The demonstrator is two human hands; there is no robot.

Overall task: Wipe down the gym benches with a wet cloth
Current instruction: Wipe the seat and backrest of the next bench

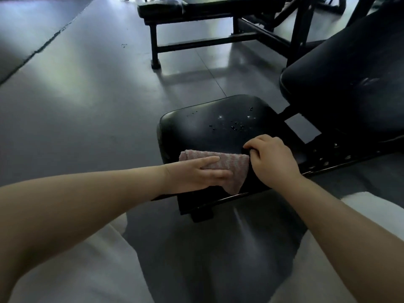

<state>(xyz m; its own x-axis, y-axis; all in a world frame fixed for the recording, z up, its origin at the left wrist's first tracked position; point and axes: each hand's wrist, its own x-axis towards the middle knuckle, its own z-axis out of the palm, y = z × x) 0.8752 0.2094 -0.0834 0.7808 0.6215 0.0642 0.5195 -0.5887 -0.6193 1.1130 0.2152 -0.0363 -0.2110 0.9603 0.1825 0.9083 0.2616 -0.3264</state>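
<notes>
Two hands work at the near edge of one black seat pad [218, 127]: the left hand [196, 173] lies flat, fingers straight, pressing one pinkish cloth [231, 167] onto the pad; the right hand [271, 160], fingers curled, grips the pad's edge just beside the cloth. Water droplets [237, 126] bead mid-pad. Beyond rise one tilted backrest [349, 84] and one second bench [196, 7].

Left hand [196, 173] flat, fingers straight, palm down; right hand [271, 160] curled, knuckles up; both forearms extended.
</notes>
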